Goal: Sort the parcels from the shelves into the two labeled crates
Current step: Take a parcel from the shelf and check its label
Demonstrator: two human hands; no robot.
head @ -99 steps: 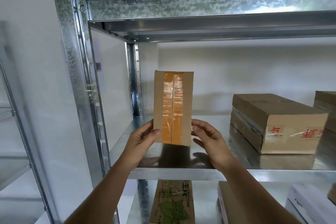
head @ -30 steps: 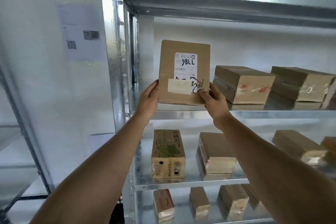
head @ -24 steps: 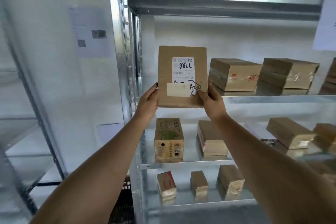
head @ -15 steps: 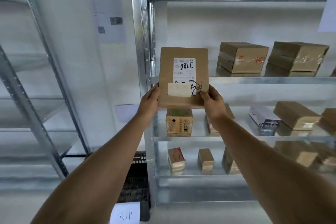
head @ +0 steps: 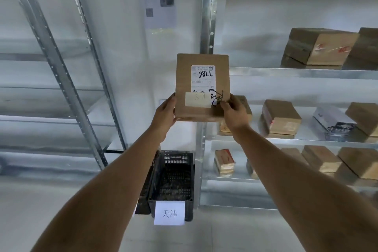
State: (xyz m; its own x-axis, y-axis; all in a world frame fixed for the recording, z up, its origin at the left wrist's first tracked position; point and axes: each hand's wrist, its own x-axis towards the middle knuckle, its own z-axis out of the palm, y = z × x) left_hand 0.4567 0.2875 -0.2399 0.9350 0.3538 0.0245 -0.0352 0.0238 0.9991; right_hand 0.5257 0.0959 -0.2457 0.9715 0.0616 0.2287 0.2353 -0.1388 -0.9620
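I hold a flat brown cardboard parcel (head: 184,80) upright in front of me, its white shipping label with handwritten marks facing me. My left hand (head: 165,116) grips its lower left edge and my right hand (head: 235,115) grips its lower right corner, thumb over the label. Below on the floor stands a black slatted crate (head: 172,178) with a white paper label (head: 169,213) on its front. A second dark crate (head: 144,194) shows partly at its left, mostly behind my left forearm.
A metal shelf rack (head: 208,26) on the right carries several cardboard parcels on three levels, such as one at the top (head: 319,47) and one in the middle (head: 280,117). Another metal rack (head: 51,57) stands at the left. A printed sheet (head: 159,0) hangs on the wall.
The parcel has come off the top shelf and been turned label side toward me. My view has drawn back and swung left and down, so the labeled crate is now in sight.
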